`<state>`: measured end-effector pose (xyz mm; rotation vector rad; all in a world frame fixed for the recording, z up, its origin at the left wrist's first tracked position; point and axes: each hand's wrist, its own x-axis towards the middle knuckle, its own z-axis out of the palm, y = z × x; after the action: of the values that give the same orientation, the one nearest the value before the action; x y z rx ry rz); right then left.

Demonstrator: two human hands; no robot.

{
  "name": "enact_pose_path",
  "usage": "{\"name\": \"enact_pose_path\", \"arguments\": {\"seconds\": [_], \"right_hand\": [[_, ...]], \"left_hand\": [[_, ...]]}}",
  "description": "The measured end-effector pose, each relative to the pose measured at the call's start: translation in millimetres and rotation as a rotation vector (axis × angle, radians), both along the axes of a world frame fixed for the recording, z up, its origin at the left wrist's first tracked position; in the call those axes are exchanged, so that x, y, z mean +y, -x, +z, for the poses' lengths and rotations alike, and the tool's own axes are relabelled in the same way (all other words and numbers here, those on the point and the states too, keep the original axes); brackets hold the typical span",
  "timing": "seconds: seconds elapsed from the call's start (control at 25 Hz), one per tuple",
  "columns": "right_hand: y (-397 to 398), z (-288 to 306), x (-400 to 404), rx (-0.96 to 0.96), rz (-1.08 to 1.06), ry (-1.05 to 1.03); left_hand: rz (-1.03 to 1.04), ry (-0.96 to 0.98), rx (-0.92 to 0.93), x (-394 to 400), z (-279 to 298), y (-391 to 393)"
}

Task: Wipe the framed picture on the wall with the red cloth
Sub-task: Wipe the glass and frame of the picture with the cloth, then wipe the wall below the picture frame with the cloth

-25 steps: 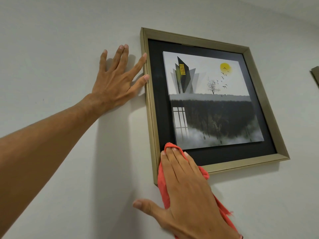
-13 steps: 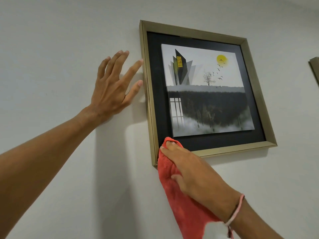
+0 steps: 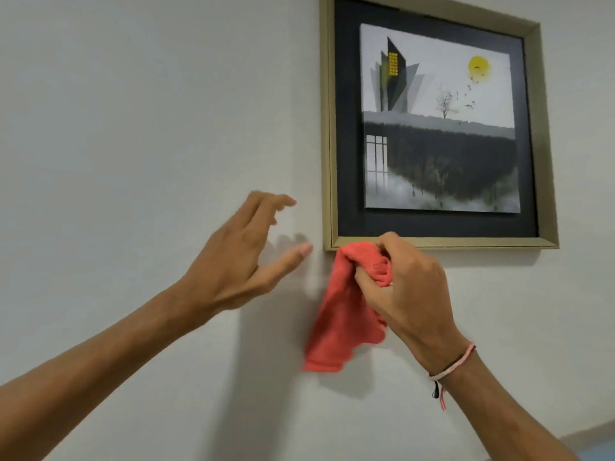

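Observation:
The framed picture (image 3: 545, 134) hangs on the white wall at the upper right, with a gold frame, a black mat and a grey landscape print. My right hand (image 3: 406, 287) is closed around the red cloth (image 3: 339, 321), bunched just below the frame's lower left corner; most of the cloth hangs down against the wall. The knuckles overlap the frame's bottom edge. My left hand (image 3: 246, 257) hovers left of that corner, off the wall, fingers apart and holding nothing. It is slightly blurred.
The white wall (image 3: 133, 128) fills the view to the left and below the picture. A pale pink string bracelet (image 3: 454, 362) circles my right wrist. A bluish surface (image 3: 595, 444) shows at the bottom right corner.
My left hand has left the wall beside the frame and dropped to its lower corner. My right hand has pulled off the frame and bunched the cloth in its fist. The view shifted left.

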<state>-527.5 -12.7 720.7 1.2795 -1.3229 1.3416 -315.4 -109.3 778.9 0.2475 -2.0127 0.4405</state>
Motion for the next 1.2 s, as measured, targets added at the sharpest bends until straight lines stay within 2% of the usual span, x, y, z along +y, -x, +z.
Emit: {"name": "enact_pose_path", "arguments": {"seconds": [0.16,0.24,0.48,0.68,0.92,1.2], "right_hand": [[-37,-4,2,-0.248,0.379,0.131],[-56,-6,3,-0.328,0.475,0.109],[-98,-46,3,-0.687,0.745,-0.169],[-143,-140,6,-0.842,1.237,-0.509],[-199,-308,11,-1.185,1.211,-0.721],[-242,-552,38,-1.586,0.842,-1.091]], "left_hand": [[-0.041,-0.582,-0.208,18,-40,-10],[-0.126,-0.804,-0.207,17,-47,-24],[-0.237,-1.049,-0.084,18,-71,-116],[-0.228,-1.260,0.017,19,-147,-193],[-0.152,-1.565,0.159,32,-325,-261],[0.096,-1.951,0.430,63,-582,-290]]}}
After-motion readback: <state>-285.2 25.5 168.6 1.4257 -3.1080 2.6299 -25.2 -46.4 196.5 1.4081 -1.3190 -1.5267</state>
